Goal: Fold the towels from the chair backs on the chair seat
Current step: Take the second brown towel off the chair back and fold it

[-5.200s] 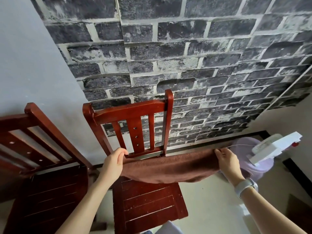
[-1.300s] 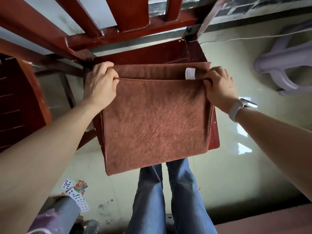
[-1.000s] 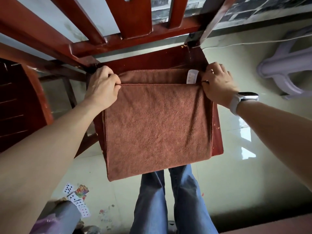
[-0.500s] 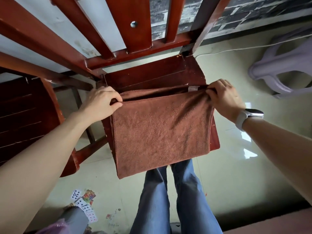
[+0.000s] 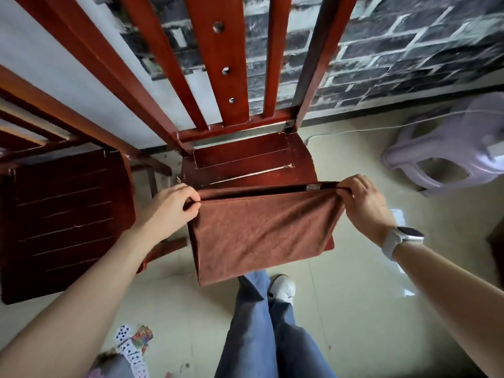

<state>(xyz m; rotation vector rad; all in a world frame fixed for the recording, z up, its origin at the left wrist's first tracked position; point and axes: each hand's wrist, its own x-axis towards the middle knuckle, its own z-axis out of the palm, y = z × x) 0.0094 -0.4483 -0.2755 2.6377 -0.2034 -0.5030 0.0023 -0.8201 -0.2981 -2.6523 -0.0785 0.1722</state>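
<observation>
Towel [image 5: 261, 233], brown and doubled over, is lying across the front half of the chair seat [image 5: 245, 159], its lower edge hanging past the seat's front. Left hand [image 5: 171, 208] is pinching the towel's upper left corner in a tight grip; right hand [image 5: 365, 203], a watch [image 5: 403, 238] on its wrist, is pinching the upper right corner likewise. Playing cards [image 5: 133, 347] are lying on the floor [image 5: 368, 309].

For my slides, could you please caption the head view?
Left hand and right hand pinch a folded brown terry towel over the red wooden chair seat.
</observation>
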